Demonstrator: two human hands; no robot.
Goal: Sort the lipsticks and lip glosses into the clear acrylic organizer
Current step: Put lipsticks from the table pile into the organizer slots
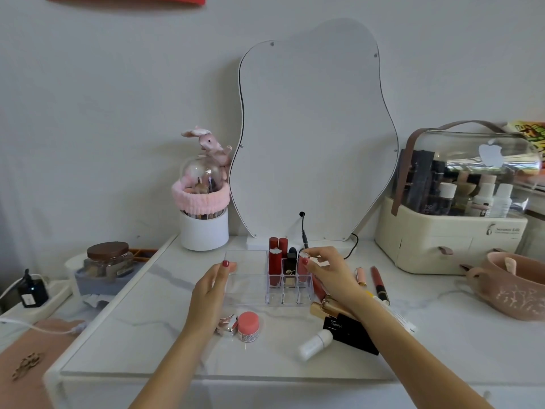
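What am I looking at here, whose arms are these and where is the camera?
There is no machine. A person wears a wide-angle camera on the head, looking forward and down, so both arms reach in from the bottom. They are sorting lip products on a white marble-look table.

The left hand rests on the clear organizer, steadying it. The right hand pinches the top of a pink tube standing in a slot at the organizer's right end. Beside it stand two red lipsticks and a black and gold one.

More tubes lie to the right, a pink jar in front, a wavy mirror behind.
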